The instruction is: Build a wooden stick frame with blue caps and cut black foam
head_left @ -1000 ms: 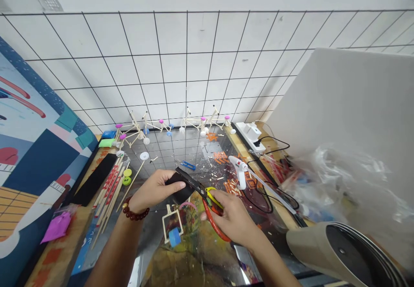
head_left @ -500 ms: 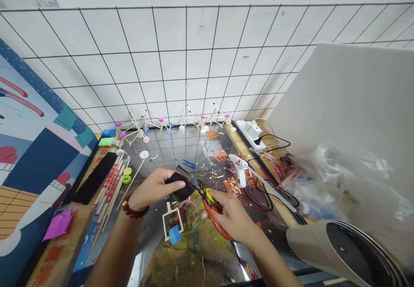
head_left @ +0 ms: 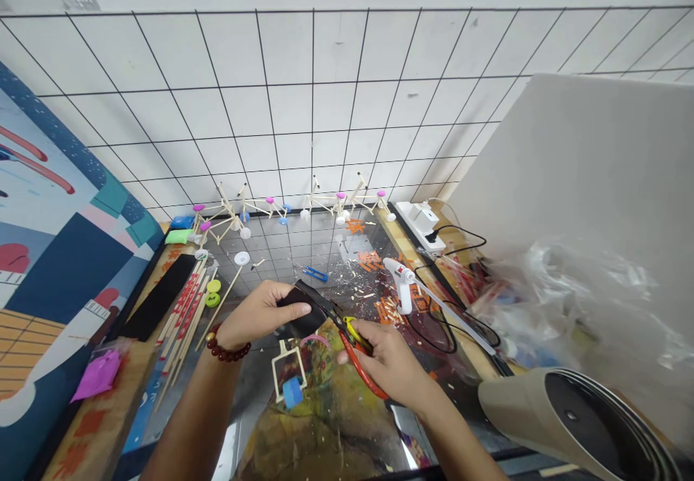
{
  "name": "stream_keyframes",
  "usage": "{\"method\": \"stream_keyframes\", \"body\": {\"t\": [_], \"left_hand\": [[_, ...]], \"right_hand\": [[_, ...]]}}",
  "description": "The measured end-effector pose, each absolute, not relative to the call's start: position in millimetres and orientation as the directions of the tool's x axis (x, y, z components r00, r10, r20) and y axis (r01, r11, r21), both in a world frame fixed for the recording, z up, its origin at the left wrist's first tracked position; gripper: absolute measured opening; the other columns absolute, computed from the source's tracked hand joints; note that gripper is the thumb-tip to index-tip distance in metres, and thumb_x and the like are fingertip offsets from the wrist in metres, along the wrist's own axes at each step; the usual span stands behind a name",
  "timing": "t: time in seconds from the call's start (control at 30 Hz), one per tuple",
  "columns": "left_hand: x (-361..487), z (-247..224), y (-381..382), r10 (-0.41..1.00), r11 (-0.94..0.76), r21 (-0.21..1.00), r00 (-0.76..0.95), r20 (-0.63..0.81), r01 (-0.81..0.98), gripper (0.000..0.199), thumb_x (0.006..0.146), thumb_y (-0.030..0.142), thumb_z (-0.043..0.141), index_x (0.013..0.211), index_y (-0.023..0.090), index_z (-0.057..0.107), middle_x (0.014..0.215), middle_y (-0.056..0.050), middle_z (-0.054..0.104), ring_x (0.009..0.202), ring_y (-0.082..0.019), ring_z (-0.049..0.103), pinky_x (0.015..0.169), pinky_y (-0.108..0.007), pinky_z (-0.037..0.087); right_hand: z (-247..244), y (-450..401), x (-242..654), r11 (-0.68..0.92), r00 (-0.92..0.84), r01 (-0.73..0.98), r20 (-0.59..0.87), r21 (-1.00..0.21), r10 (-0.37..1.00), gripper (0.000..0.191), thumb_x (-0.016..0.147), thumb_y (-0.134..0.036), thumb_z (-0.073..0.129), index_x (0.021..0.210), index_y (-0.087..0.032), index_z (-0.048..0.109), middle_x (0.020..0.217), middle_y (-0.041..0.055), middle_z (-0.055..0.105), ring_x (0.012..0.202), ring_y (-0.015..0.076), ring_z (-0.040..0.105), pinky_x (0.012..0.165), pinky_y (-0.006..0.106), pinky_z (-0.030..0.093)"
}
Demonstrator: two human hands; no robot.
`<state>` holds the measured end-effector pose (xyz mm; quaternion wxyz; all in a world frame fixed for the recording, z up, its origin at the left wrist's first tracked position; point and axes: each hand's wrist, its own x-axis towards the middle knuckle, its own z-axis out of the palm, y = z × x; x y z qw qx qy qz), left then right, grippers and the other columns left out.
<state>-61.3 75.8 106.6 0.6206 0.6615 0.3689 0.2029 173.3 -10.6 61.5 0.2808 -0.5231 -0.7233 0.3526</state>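
Between thumb and fingers, my left hand [head_left: 265, 312] pinches a dark, flat black sheet [head_left: 300, 306], whose material I cannot make out. My right hand [head_left: 387, 358] is wrapped round the red and yellow handles of a pair of scissors [head_left: 361, 365]. The scissor blades lie along the sheet's upper right edge and look nearly closed. Below my hands, a small frame of pale sticks [head_left: 275, 372] rests on the table with a blue piece [head_left: 293, 392] at its lower end. Beyond them lies a blue cutter [head_left: 315, 273].
A white glue gun [head_left: 402, 282] with its cable stands at right, near a power strip [head_left: 420, 224]. Several stick models [head_left: 233, 217] line the wall. Wooden sticks [head_left: 184, 315] and a black strip [head_left: 160, 296] lie left. A beige bin [head_left: 515, 405] is at lower right.
The scissor blades have come closer together along the black sheet's edge, and the sheet has tilted slightly. Both hands stay almost in place.
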Motion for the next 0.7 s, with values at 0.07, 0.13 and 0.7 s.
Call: {"method": "stream_keyframes", "body": {"t": [0.07,0.13,0.7], "left_hand": [[-61.5,106.4,75.7,0.739,0.052,0.971,0.645,-0.195,0.233,0.033,0.084,0.039,0.065,0.091,0.008,0.075,0.083,-0.012,0.076,0.075,-0.021,0.071,0.070,-0.030,0.058],[-61.6,106.2,75.8,0.738,0.054,0.971,0.645,-0.196,0.232,0.033,0.083,0.039,0.065,0.090,0.008,0.075,0.083,-0.012,0.076,0.075,-0.022,0.071,0.070,-0.031,0.058],[-63.9,106.0,76.5,0.744,0.019,0.973,0.646,-0.169,0.232,0.030,0.083,0.039,0.066,0.088,0.010,0.075,0.083,-0.009,0.075,0.074,-0.018,0.069,0.070,-0.027,0.055]], "right_hand": [[59.9,-9.7,173.7,0.206,-0.298,0.557,0.038,-0.805,0.954,0.018,0.087,-0.032,0.060,0.075,-0.018,0.063,0.069,0.0005,0.066,0.062,0.0139,0.056,0.058,0.022,0.036],[58.6,-8.6,174.1,0.205,-0.298,0.557,0.037,-0.805,0.954,0.020,0.087,-0.034,0.060,0.075,-0.018,0.063,0.068,0.0006,0.066,0.061,0.0138,0.055,0.058,0.022,0.036],[54.6,-9.9,174.0,0.270,-0.281,0.631,0.111,-0.727,0.953,0.030,0.085,-0.043,0.063,0.070,-0.019,0.053,0.064,-0.0018,0.055,0.059,0.0125,0.048,0.055,0.023,0.032]]}}
